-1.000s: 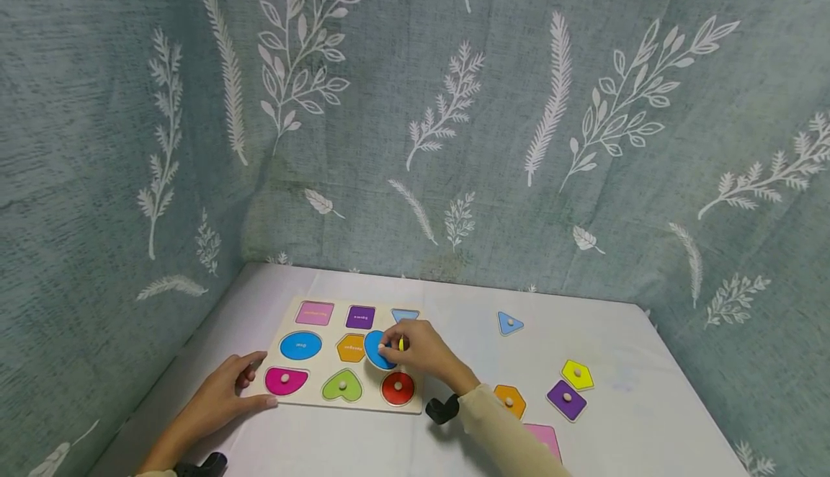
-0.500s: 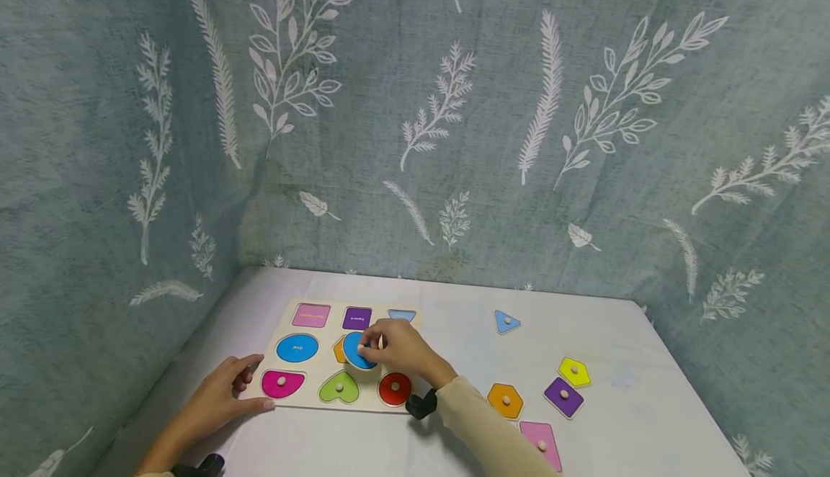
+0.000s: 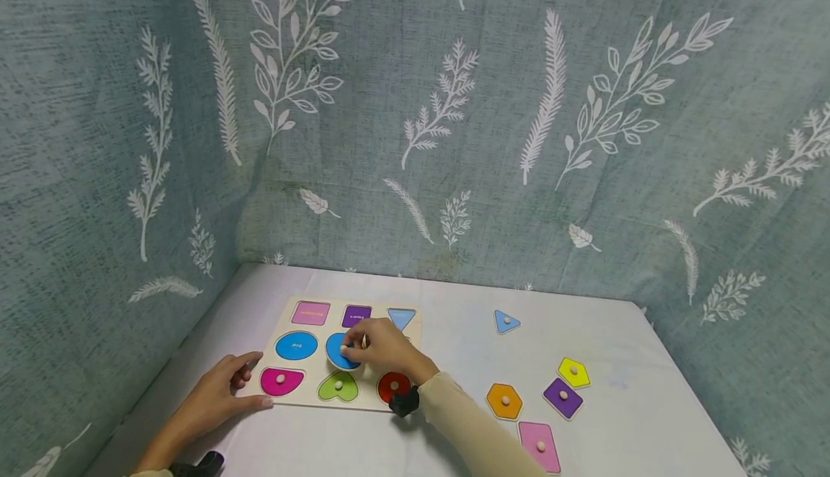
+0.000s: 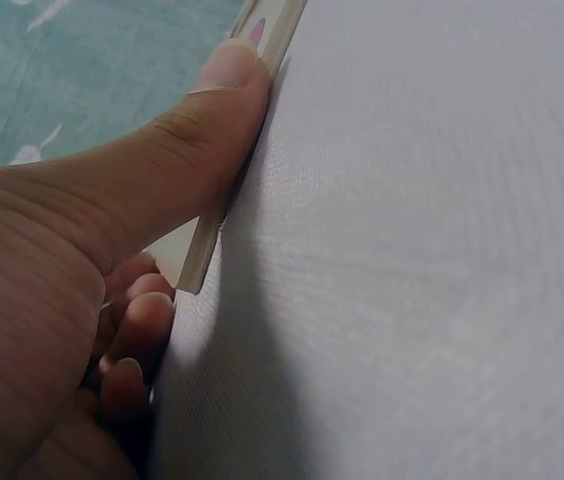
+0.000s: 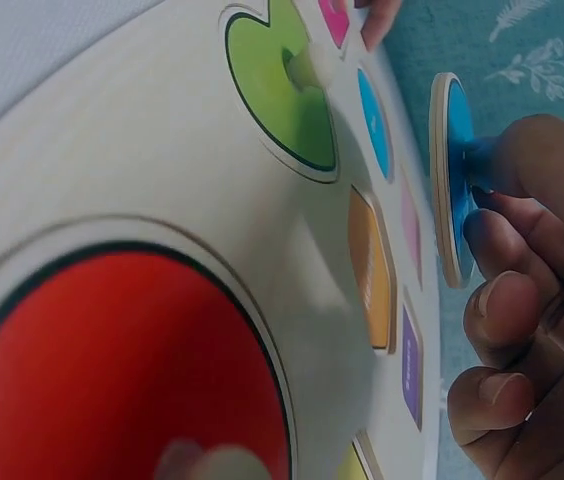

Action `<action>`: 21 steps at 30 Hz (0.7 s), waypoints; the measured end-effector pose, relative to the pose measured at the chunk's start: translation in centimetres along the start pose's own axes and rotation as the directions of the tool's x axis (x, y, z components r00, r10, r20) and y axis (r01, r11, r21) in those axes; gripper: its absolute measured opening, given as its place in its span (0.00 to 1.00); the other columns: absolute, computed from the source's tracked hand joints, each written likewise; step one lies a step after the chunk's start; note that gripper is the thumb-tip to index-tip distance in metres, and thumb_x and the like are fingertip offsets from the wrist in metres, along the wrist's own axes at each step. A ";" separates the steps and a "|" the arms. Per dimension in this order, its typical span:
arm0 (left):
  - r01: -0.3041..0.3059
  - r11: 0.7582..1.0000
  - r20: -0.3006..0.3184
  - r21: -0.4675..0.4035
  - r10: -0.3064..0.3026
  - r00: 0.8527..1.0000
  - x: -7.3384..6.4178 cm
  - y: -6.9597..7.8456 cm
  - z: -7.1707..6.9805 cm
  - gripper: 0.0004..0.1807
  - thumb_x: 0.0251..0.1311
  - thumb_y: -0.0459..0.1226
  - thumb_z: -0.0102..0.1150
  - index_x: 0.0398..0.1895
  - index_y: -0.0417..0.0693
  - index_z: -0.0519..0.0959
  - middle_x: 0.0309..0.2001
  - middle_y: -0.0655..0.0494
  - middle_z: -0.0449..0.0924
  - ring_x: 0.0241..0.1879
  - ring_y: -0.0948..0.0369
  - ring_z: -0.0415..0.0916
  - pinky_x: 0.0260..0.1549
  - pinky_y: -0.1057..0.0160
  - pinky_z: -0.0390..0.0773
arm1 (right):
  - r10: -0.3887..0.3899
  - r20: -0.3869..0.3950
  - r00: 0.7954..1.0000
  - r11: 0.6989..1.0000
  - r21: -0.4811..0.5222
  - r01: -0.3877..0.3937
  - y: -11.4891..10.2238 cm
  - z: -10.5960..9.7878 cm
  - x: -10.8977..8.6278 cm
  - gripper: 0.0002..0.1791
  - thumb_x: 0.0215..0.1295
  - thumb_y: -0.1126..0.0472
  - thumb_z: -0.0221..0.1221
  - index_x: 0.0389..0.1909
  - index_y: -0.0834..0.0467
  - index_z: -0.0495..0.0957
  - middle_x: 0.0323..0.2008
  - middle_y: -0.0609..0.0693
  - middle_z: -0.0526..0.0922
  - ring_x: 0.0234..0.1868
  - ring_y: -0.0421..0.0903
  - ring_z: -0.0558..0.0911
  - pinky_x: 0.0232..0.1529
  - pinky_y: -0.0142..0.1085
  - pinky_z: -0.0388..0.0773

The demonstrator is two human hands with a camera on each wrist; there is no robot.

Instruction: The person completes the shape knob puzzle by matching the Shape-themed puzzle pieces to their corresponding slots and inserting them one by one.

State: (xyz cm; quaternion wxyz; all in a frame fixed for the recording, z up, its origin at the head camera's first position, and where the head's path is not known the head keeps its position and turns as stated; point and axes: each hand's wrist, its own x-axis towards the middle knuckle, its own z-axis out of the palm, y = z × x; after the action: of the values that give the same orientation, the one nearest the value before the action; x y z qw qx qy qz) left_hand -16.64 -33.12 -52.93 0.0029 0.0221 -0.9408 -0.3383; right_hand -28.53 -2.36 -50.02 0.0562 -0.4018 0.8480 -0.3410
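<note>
A wooden peg puzzle board (image 3: 311, 372) lies on the table. My right hand (image 3: 382, 347) pinches the knob of a blue oval puzzle piece (image 3: 336, 351) and holds it above the board's middle row, over the hexagon slot. In the right wrist view the oval piece (image 5: 454, 180) is tilted on edge, apart from the board. The printed oval slot (image 3: 296, 346) is just left of it. My left hand (image 3: 217, 390) rests at the board's near left corner, thumb stretched along the front edge and index finger at the left side; in the left wrist view the thumb (image 4: 202, 120) touches the edge.
A semicircle (image 3: 282, 382), green heart (image 3: 338, 386) and red circle (image 3: 393, 385) sit in the near row. Loose at right lie a blue triangle (image 3: 506, 321), yellow pentagon (image 3: 574, 372), purple square (image 3: 563, 398), orange hexagon (image 3: 503, 401) and pink rectangle (image 3: 539, 447). Patterned cloth walls enclose the table.
My right hand has carried the blue oval piece leftward across the board, from beside the hexagon slot to over it. My left hand stays at the corner.
</note>
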 end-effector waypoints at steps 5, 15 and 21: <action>-0.001 1.000 0.001 -0.005 0.001 1.000 -0.2 -0.1 -0.1 0.56 0.37 0.55 0.84 0.68 0.34 0.72 0.37 0.51 0.67 0.39 0.54 0.68 0.37 0.56 0.74 | 0.023 0.015 1.000 1.000 0.017 -0.023 -0.4 0.7 0.4 0.06 0.70 0.53 0.67 0.36 0.50 0.86 0.22 0.36 0.73 0.25 0.32 0.70 0.28 0.26 0.69; -0.006 1.000 -0.001 0.004 0.006 1.000 -0.1 -0.3 0.0 0.55 0.39 0.57 0.83 0.68 0.35 0.72 0.37 0.51 0.66 0.40 0.54 0.68 0.38 0.56 0.73 | -0.002 0.040 0.999 1.000 -0.020 0.003 -1.1 1.7 2.2 0.06 0.71 0.53 0.66 0.38 0.50 0.86 0.22 0.37 0.73 0.27 0.33 0.70 0.29 0.26 0.68; -0.014 1.000 0.001 0.002 0.014 1.000 -0.1 -0.2 0.0 0.53 0.41 0.56 0.83 0.67 0.35 0.72 0.37 0.52 0.66 0.40 0.55 0.67 0.36 0.58 0.72 | 0.029 0.046 0.998 0.997 -0.077 -0.026 -1.9 2.5 3.1 0.06 0.71 0.52 0.66 0.40 0.49 0.87 0.22 0.38 0.73 0.27 0.33 0.70 0.29 0.25 0.67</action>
State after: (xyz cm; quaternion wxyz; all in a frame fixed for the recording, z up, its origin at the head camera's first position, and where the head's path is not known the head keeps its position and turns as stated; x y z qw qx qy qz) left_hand -16.55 -33.26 -53.09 0.0049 0.0152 -0.9412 -0.3374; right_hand -28.53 -6.75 -50.17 0.0656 -0.3999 0.8643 -0.2979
